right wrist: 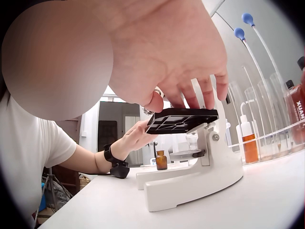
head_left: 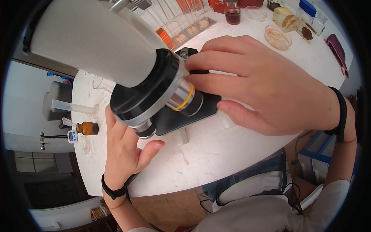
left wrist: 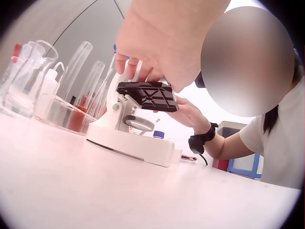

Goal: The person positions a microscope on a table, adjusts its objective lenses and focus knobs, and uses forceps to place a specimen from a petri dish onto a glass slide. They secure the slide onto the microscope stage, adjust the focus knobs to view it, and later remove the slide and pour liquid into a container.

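A white microscope (head_left: pixel 96 42) with a black nosepiece stands on the table, its yellow-ringed objective (head_left: pixel 184 96) above the black stage (head_left: pixel 185 120). My right hand (head_left: pixel 266 85) reaches over the stage's right side; in the right wrist view its fingers (right wrist: pixel 205 93) point down at the top of the stage (right wrist: pixel 181 120). At the left side is my left hand (head_left: pixel 123 150), thumb extended, other fingers partly hidden behind the nosepiece. The left wrist view shows its fingers (left wrist: pixel 131 67) at the stage's upper edge (left wrist: pixel 150 95). Exact fingertip contact is unclear, and no slide can be made out.
Behind the microscope stands a rack (head_left: pixel 197 33) of glass tubes. A dark red liquid bottle (head_left: pixel 233 15), a petri dish (head_left: pixel 278 37) and a purple cloth (head_left: pixel 337 54) lie toward the back right. On the left are a brown bottle (head_left: pixel 88 128), a timer (head_left: pixel 72 136) and a cylinder (head_left: pixel 73 107).
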{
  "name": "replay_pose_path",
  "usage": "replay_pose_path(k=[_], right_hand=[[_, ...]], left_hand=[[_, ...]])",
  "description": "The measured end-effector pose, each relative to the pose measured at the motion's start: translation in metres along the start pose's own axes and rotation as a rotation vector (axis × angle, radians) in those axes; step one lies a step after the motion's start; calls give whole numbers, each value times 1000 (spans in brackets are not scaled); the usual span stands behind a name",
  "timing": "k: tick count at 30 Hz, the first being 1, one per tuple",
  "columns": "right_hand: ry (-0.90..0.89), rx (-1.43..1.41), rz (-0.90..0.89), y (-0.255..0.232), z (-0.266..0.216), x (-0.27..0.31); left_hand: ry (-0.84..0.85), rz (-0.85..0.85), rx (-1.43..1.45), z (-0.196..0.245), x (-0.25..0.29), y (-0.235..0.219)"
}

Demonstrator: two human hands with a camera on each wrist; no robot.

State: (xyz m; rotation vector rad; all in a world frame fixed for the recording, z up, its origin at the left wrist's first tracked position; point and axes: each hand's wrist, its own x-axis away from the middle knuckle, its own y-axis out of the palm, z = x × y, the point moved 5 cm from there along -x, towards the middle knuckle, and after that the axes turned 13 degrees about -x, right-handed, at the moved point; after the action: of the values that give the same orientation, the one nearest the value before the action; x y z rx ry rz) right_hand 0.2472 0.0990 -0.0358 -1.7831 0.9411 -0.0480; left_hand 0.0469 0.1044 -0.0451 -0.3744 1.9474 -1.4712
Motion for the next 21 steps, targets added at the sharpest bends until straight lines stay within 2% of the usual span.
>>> replay_pose_path(k=[7, 18, 20, 21], right_hand=[[21, 18, -45, -1, 0, 2], [-27, 5, 0, -3, 0, 8], [-44, 3, 28, -9, 0, 10], [-21, 0, 72, -15, 2, 12]], left_hand=[[-26, 34, 51, -1, -1, -1], [21, 24, 56, -5, 3, 1], [-104, 86, 116, -12, 7, -2], [-93, 129, 89, -14, 6, -7]])
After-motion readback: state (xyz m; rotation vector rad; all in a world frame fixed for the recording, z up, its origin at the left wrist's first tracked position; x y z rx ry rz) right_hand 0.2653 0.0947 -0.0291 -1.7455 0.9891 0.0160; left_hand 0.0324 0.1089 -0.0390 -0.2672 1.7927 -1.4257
